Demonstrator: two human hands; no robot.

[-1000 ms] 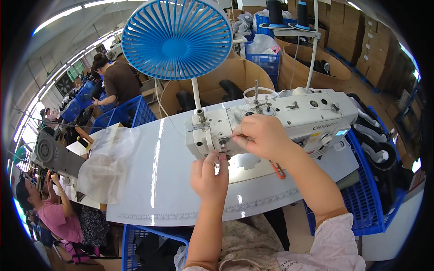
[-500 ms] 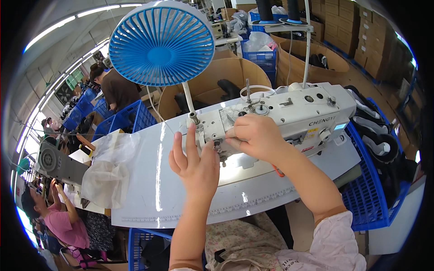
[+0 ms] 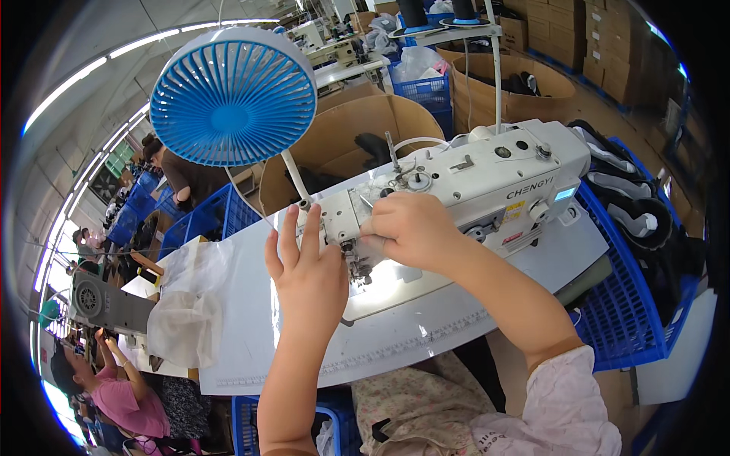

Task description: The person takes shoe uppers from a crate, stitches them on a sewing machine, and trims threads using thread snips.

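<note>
A white sewing machine (image 3: 471, 178) stands on a pale table, its lit needle area (image 3: 359, 266) between and below my hands. My left hand (image 3: 308, 281) is raised just left of the machine's head, its back toward me. Three fingers are fanned upward, while the index finger bends in toward the needle area; its tip and the thumb are hidden. My right hand (image 3: 414, 232) is at the front of the machine head, thumb and forefinger pinched together against it. Whatever either hand pinches is too small or hidden to make out.
A blue fan (image 3: 232, 114) rises behind the table (image 3: 251, 334). Sheer white cloth (image 3: 182, 327) lies at its left end. A blue crate (image 3: 623, 319) of dark shoe-like pieces stands right; a large cardboard bin (image 3: 342, 129) stands behind. Two people work at the left.
The view has shifted, so the fan and machine sit farther left. My hands stay at the machine head, and the left fingers now spread slightly wider.
</note>
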